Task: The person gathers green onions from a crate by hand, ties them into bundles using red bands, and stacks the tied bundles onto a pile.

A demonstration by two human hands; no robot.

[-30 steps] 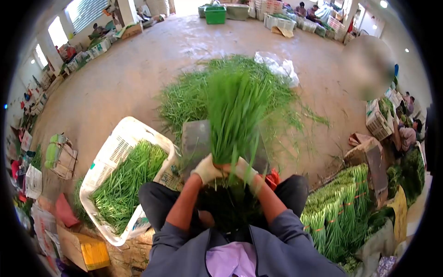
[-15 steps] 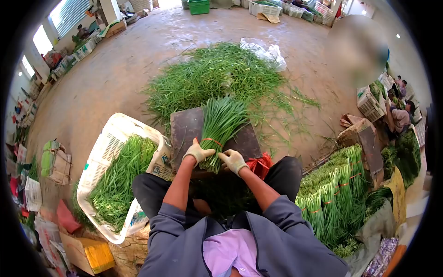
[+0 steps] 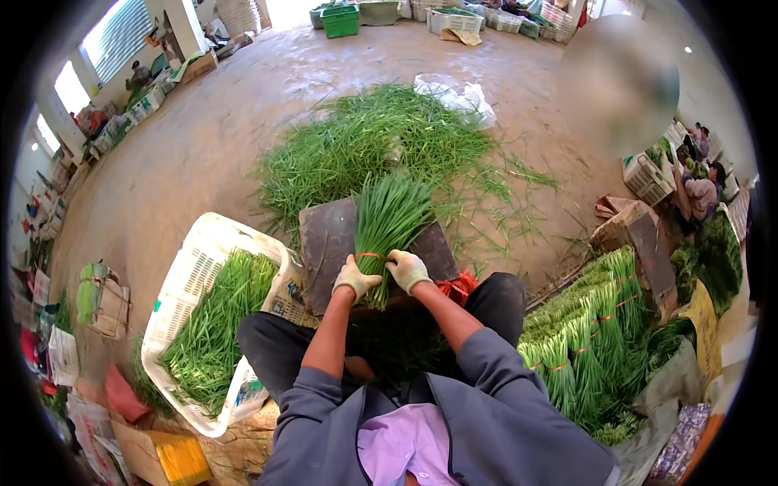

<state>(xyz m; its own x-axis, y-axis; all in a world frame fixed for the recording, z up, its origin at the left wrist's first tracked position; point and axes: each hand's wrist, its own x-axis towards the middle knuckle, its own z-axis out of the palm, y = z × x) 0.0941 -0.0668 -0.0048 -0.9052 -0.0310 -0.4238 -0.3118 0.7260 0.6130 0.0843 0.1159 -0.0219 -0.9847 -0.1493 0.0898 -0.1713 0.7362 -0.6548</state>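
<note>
A bunch of long green chives (image 3: 392, 212) lies across a dark board (image 3: 327, 235) in front of me, leaves pointing away and cut ends toward me. An orange-red band (image 3: 371, 256) runs around it near the stem end. My left hand (image 3: 356, 279), in a pale work glove, grips the stems from the left just below the band. On the right side, my gloved right hand (image 3: 408, 271) is closed against the bunch close to the band. Its fingertips are partly hidden by the leaves.
A white crate (image 3: 213, 231) of loose chives stands at my left. Banded bunches (image 3: 596, 332) stand in rows at my right. Beyond the board lies a heap of green leaves (image 3: 365, 134) with a white plastic bag (image 3: 462, 97). Red ties (image 3: 459, 286) lie by my right knee.
My right hand has moved up from the stem ends to beside the band. My left hand keeps its hold lower on the bunch, and the view has shifted slightly.
</note>
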